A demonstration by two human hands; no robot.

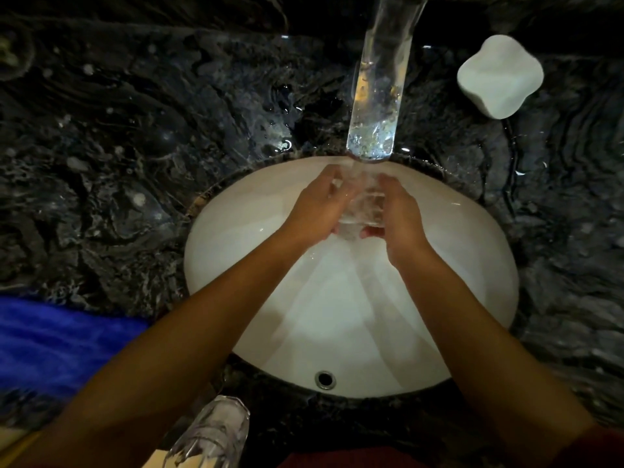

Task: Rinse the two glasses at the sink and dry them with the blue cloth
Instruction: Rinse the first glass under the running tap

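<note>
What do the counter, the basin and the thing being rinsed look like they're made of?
The counter looks like polished dark stone, perhaps marble: swirling pale veins and wet glints. The basin seems glazed white ceramic, smooth and evenly glossy. The glass between both hands is clear glass or maybe clear plastic: the fingers show through it.

Dark marble, white basin, one patch of blue.

Swirled black, grey and blue-grey veining with pale flecks across the countertop (135, 130); plain glossy white in the sink (236, 265); deep saturated blue on the cloth (50, 342); colourless clear glass (361, 211) and second glass (216, 430); off-white knob (499, 76); silvery faucet spout (378, 96); dark red fabric (371, 462) at bottom edge.
</note>
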